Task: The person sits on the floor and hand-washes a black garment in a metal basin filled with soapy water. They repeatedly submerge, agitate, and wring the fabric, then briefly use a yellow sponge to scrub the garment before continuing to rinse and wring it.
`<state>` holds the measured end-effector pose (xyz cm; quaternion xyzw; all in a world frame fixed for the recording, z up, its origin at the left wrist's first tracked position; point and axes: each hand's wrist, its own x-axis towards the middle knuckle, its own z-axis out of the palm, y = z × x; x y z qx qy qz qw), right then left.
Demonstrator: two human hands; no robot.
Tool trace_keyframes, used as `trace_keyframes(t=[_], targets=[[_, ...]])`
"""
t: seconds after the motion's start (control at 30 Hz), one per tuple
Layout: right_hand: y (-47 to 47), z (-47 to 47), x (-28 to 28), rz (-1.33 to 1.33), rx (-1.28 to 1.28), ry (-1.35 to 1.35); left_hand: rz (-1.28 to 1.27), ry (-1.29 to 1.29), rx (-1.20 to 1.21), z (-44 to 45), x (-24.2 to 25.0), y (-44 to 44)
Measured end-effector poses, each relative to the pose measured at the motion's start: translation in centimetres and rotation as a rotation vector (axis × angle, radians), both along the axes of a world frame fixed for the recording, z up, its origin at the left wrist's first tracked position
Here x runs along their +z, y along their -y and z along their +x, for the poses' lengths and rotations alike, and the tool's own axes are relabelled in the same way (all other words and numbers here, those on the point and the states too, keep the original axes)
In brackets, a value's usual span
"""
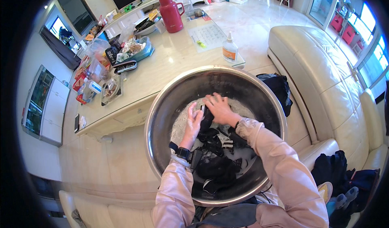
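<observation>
A large stainless steel basin (153, 112) stands before me, with cloudy, sudsy water (179, 121) in it. Several wet black garments (217, 170) lie in the water, some with white stripes. My right hand (220, 109) holds an upper piece of black cloth (207, 118), its fingers stretched across the top. My left hand (194, 123) is at the left side of that same cloth, palm turned inward and wet with suds. How firmly its fingers grip is hidden. A white band shows on the cloth between both hands.
Beyond the basin is a cream table (146, 85) with a red thermos jug (171, 13), a squeeze bottle (230, 48), a written sheet (206, 35) and cluttered bags (97, 67). Dark clothing (276, 89) lies right of the basin, near a cream leather sofa (331, 85). More dark clothes (329, 167) rest at lower right.
</observation>
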<state>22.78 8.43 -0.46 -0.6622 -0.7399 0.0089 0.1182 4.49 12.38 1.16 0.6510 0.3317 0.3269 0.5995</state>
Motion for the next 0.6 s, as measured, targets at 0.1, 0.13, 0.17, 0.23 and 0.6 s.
trace_keyframes(t=[0.1, 0.13, 0.17, 0.23, 0.6], targets=[[-0.6, -1.5, -0.8, -0.114, -0.032, -0.292, 0.396, -0.268, 0.057, -0.7, -2.9, 0.4], [-0.7, -1.8, -1.1, -0.219, -0.017, -0.196, 0.468, -0.417, 0.089, -1.4, -3.8, 0.6], [-0.6, -1.9, -1.4, -0.234, 0.017, -0.077, 0.481, -0.568, 0.116, -2.1, -4.7, 0.9], [-0.3, -1.6, -1.8, -0.417, -0.035, 0.044, 0.471, -0.807, 0.098, -3.4, -6.2, 1.7], [3.4, 1.1, -2.5, -0.842, -0.237, -0.009, 0.258, -0.696, -0.044, 1.5, -8.2, 2.2]])
